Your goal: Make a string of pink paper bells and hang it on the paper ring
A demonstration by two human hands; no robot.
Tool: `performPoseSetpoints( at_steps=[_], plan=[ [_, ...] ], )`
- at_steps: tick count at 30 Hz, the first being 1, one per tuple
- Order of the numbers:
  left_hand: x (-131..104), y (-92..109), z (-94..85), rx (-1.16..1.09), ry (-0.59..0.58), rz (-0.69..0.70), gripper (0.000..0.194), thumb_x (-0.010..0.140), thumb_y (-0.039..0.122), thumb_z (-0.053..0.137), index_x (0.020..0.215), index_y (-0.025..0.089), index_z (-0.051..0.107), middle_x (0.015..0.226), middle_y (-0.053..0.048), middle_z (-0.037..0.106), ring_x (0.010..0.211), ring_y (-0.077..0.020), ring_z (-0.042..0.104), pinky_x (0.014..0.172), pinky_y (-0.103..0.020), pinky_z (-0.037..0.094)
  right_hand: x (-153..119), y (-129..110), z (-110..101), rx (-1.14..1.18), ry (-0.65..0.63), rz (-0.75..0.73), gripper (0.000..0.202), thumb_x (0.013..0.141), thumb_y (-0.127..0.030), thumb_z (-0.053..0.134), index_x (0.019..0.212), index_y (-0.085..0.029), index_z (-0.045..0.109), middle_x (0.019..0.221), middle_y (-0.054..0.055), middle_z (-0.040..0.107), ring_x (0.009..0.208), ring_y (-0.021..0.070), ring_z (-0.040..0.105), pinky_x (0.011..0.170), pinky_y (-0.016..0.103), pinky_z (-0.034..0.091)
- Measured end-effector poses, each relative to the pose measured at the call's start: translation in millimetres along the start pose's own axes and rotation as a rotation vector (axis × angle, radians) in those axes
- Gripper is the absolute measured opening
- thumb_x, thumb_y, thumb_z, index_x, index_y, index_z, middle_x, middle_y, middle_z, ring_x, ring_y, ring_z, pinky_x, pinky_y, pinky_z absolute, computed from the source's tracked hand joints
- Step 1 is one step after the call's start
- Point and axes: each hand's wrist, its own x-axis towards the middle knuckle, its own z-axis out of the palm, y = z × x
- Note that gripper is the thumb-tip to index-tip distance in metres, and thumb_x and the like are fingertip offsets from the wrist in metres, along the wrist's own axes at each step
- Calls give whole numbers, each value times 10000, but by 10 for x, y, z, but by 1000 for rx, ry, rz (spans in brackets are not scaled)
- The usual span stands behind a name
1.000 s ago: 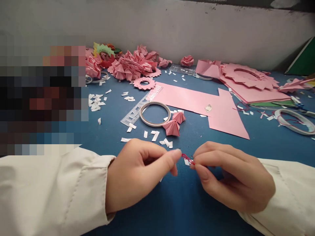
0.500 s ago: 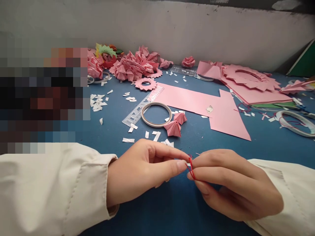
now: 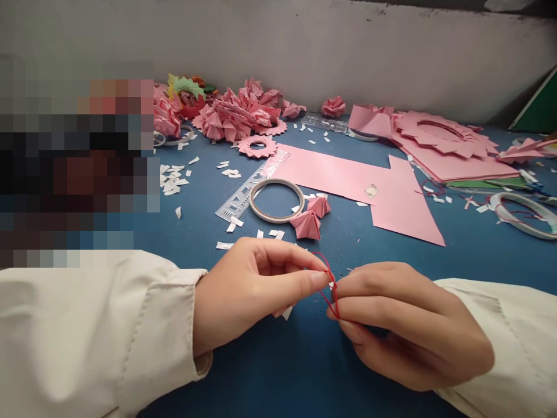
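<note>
A thin red string (image 3: 334, 299) is looped and crossed between my two hands, low over the blue table. My left hand (image 3: 261, 290) pinches it between thumb and index finger. My right hand (image 3: 409, 319) holds the other side of the loop with its bunched fingertips. Under my left hand a bit of pink folded paper (image 3: 279, 311) and a white scrap show, mostly hidden by the fingers. Just beyond the hands lie two small pink folded-paper pieces (image 3: 307, 225) beside a roll of tape (image 3: 277, 201).
Behind the tape lie a clear stencil ruler (image 3: 237, 200) and a cut pink sheet (image 3: 331, 168). Pink paper flowers (image 3: 235, 113) are heaped at the back wall. Pink paper rings (image 3: 444, 133) rest on stacked sheets at right, near another tape roll (image 3: 524, 216). White scraps are scattered about.
The red string now forms a wider loop, bulging above my left fingertips. My left hand has lifted slightly, and pink paper with a white scrap now shows beneath it.
</note>
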Motion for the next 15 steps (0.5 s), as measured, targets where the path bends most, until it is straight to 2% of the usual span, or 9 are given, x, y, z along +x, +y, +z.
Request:
performPoseSetpoints(
  at_steps=[7, 15],
  plan=[
    [2, 38, -23, -34, -22, -5, 58, 691, 165, 622, 709, 123, 586, 511, 64, 454, 437, -25, 358, 388, -127, 271, 67, -53, 26, 34, 177, 139, 209, 730, -3, 463, 813, -195, 472, 642, 18, 563, 569, 104, 555, 473, 219, 467],
    [0, 48, -5, -17, -1, -21, 35, 672, 146, 590, 674, 121, 566, 487, 72, 451, 430, -16, 351, 380, -112, 262, 58, -99, 1, 152, 302, 295, 188, 674, 0, 417, 688, -187, 424, 574, -12, 416, 500, 88, 408, 426, 241, 345]
  ],
)
